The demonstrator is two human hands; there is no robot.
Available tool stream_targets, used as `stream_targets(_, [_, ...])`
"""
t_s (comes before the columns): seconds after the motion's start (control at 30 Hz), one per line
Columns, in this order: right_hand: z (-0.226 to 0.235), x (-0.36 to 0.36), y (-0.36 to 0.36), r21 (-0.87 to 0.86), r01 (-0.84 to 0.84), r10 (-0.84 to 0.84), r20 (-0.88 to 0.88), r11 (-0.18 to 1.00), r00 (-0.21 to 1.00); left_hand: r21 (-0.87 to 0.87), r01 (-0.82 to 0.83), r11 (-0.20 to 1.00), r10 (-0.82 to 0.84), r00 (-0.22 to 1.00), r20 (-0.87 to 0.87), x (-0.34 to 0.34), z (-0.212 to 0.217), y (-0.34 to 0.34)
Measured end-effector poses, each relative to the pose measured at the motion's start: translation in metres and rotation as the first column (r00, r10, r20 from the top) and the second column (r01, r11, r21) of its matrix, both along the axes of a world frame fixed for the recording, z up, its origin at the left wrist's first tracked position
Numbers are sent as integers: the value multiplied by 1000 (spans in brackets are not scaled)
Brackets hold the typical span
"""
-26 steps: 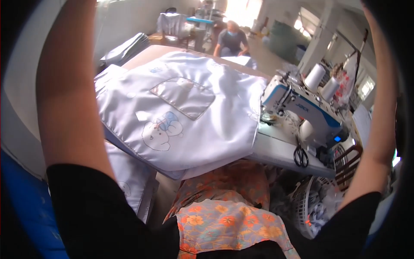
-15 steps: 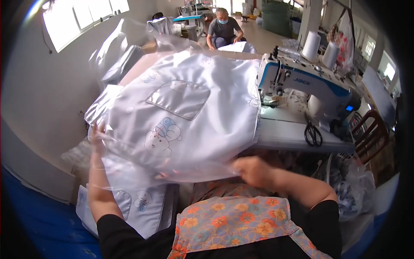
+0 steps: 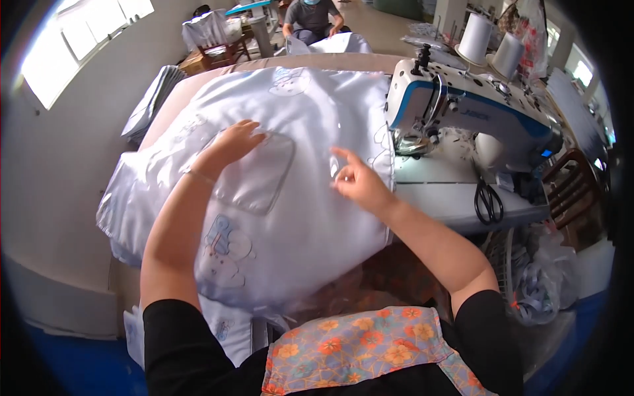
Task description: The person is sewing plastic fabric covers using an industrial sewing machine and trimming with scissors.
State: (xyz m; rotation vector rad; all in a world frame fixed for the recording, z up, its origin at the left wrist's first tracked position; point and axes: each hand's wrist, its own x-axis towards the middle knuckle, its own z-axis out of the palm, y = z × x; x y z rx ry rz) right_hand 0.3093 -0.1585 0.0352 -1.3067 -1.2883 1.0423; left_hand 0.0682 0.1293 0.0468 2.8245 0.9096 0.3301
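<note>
A white fabric piece in a clear plastic bag [image 3: 304, 218] lies across the sewing table, with a pocket-shaped patch [image 3: 261, 175] and a pale blue cartoon print [image 3: 221, 247]. My left hand [image 3: 231, 142] lies flat on the upper left corner of the patch, fingers spread. My right hand [image 3: 353, 181] rests on the plastic to the right of the patch, index finger raised and thumb and fingers pinching at the film. Neither hand lifts anything.
A white and blue sewing machine [image 3: 462, 112] stands right of the fabric, with black scissors [image 3: 489, 201] on the table edge. Two white thread cones [image 3: 492, 46] sit behind it. Stacked white pieces [image 3: 155, 99] lie at left. Another person [image 3: 310, 16] sits at a far table.
The bagged fabric, held up and spread between both hands before, now lies flat on the table. Both hands have come onto its top surface.
</note>
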Motion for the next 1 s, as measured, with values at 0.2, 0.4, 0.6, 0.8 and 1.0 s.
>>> stream_targets(0.2, [9,61,-27,-100,-395,407,266,913,874,9,114,993,-113,989,-97,184,-16,46])
stream_targets(0.4, [5,73,-4,-94,-369,380,187,925,906,-325,259,910,-295,954,-64,262,0,83])
stream_targets(0.6, [-5,73,-4,77,-274,232,345,959,910,165,355,920,-389,879,275,341,1,71])
stream_targets(0.8, [-5,76,-9,38,-277,256,278,960,926,127,110,986,-140,954,266,367,-45,69])
stream_targets(1.0, [-17,77,-22,36,-365,357,-311,930,881,-46,20,999,-10,978,207,292,-33,41])
